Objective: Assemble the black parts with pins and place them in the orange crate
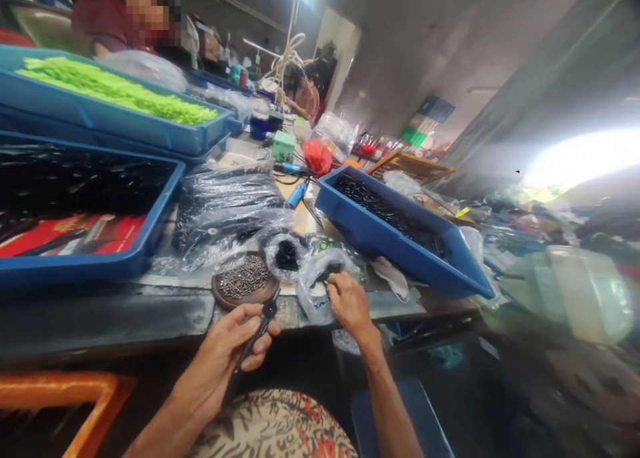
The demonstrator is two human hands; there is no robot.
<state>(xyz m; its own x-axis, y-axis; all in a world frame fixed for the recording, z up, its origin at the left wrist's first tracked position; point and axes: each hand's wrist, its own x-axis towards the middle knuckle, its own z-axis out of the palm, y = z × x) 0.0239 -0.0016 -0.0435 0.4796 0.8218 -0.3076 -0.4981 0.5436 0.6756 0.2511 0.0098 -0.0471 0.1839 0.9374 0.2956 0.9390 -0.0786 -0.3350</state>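
Observation:
My left hand (245, 338) is closed around a slim black part (257, 331) with a round joint near its upper end, held in front of the table edge. Over the mouth of a clear plastic bag (310, 297) is my right hand (349, 303), its fingers bent together at small dark and yellow-green pieces; whatever is between the fingertips is hidden. Small metal pins fill a round brown dish (218, 298) just beyond my left hand. Between the dish and my right hand stands another open bag (295, 271) with black pieces inside.
A blue tray (400, 245) of black parts lies at the right. Stacked blue trays (170, 198) are at the left, one with bright green pieces. Wrapped black parts (230, 198) lie centrally, near a blue tool (297, 195). Two people sit farther back.

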